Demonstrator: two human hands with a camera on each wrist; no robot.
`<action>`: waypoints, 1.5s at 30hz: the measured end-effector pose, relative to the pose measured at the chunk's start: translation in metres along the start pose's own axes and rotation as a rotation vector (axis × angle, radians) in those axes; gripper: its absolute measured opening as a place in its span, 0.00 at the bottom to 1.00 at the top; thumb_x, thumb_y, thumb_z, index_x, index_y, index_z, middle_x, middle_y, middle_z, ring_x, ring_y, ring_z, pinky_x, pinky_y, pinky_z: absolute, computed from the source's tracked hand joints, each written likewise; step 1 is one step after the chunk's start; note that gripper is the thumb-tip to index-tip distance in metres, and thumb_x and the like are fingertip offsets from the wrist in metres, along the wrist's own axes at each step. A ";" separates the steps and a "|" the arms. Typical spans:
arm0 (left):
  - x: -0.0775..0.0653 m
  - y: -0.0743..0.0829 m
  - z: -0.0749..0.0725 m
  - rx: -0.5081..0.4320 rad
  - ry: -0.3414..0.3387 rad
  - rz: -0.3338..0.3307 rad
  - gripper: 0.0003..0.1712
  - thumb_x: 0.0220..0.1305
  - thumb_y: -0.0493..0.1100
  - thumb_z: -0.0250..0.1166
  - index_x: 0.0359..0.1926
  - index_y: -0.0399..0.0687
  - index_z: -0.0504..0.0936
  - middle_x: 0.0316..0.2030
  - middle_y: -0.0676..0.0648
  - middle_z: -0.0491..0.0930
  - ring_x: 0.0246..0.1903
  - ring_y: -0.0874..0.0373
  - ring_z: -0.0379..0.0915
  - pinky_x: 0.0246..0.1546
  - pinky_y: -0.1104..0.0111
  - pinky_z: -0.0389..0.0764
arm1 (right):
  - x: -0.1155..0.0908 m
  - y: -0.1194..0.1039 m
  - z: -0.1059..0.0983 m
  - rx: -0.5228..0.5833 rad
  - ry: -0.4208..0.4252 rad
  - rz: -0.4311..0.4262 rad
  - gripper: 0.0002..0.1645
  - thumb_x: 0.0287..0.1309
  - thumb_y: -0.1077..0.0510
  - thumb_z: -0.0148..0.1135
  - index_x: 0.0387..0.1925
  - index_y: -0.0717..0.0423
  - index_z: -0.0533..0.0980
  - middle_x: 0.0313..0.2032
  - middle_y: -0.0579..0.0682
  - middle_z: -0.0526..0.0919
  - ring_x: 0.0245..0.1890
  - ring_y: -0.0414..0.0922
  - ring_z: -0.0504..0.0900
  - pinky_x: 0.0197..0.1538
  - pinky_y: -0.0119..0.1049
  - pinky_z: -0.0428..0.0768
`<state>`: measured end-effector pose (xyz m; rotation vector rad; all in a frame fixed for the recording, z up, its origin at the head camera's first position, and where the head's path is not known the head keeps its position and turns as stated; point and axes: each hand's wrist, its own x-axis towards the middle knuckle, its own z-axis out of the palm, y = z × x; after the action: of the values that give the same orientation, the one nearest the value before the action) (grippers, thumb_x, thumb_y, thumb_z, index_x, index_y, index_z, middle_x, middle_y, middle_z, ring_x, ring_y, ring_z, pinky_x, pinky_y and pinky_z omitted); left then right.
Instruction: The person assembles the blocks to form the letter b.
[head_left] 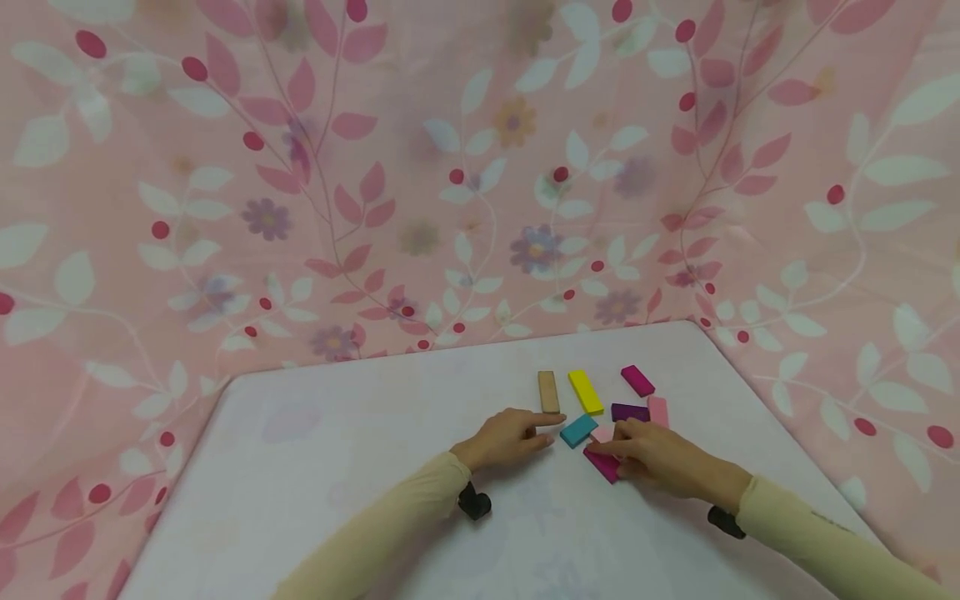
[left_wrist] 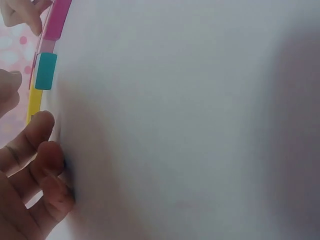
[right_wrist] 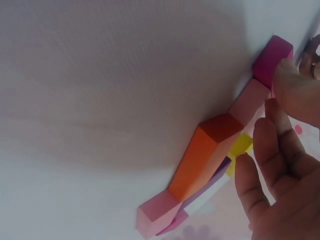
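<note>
My left hand (head_left: 506,437) hovers low over the table with its index finger stretched toward the teal block (head_left: 579,431) and the near end of the bare wooden block (head_left: 548,392). It holds nothing, and its other fingers are loosely bent. My right hand (head_left: 656,454) is over a magenta block (head_left: 602,465), a fingertip right at that block's edge. In the right wrist view its fingers (right_wrist: 265,140) are spread and fairly straight beside a light pink block (right_wrist: 250,102) and an orange block (right_wrist: 205,155). From the head, the right hand covers the orange block.
Behind the hands lie a yellow block (head_left: 585,392), a purple block (head_left: 630,412), a pink block (head_left: 658,411) and a second magenta block (head_left: 637,380). All are on a white-covered table (head_left: 337,467). Pink floral cloth (head_left: 480,167) hangs along its back and sides.
</note>
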<state>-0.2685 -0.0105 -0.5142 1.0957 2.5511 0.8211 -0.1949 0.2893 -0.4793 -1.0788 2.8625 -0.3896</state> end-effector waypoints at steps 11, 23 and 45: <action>0.014 0.011 0.011 0.023 -0.016 0.024 0.25 0.78 0.53 0.64 0.72 0.68 0.79 0.22 0.57 0.72 0.24 0.67 0.64 0.26 0.76 0.62 | 0.004 -0.001 0.001 -0.018 -0.018 -0.024 0.27 0.60 0.53 0.79 0.62 0.39 0.85 0.36 0.37 0.76 0.37 0.32 0.70 0.41 0.28 0.79; 0.024 0.022 0.027 0.098 -0.019 -0.020 0.25 0.77 0.55 0.65 0.72 0.73 0.79 0.20 0.59 0.67 0.21 0.66 0.63 0.24 0.74 0.63 | 0.005 -0.001 0.002 0.058 -0.038 0.004 0.35 0.57 0.50 0.81 0.66 0.48 0.82 0.36 0.38 0.75 0.37 0.31 0.70 0.41 0.27 0.80; 0.028 0.019 0.023 0.014 0.084 -0.065 0.25 0.74 0.55 0.69 0.69 0.64 0.83 0.21 0.59 0.75 0.20 0.66 0.66 0.22 0.74 0.63 | 0.010 -0.002 -0.004 0.133 -0.098 0.076 0.32 0.58 0.49 0.80 0.64 0.48 0.82 0.37 0.40 0.76 0.38 0.35 0.73 0.41 0.28 0.80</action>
<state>-0.2666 0.0299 -0.5222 0.9962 2.6504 0.8515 -0.2018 0.2826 -0.4743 -0.9364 2.7387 -0.4996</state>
